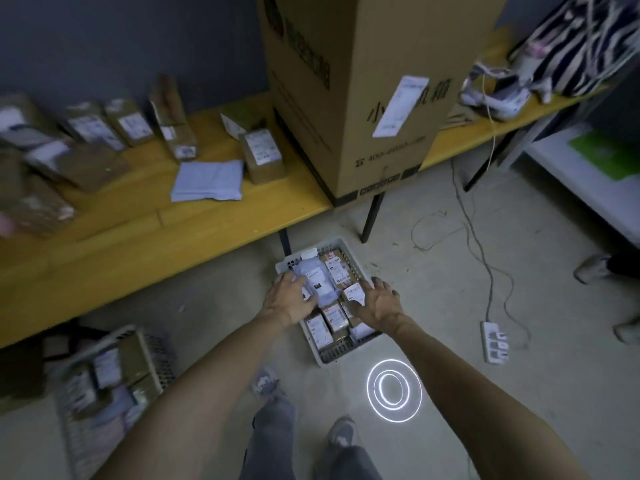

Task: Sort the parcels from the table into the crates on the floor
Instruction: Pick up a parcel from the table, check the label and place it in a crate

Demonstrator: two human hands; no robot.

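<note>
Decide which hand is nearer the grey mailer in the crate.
Left. The left hand rests on the grey mailer; the right hand lies beside it, over the boxes at the crate's right side.

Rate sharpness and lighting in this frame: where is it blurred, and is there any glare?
Head view: dim overall; parcels at the table's left end and the left crate smear with blur, the middle crate and hands stay sharper; a bright ring of light glares on the floor.
</note>
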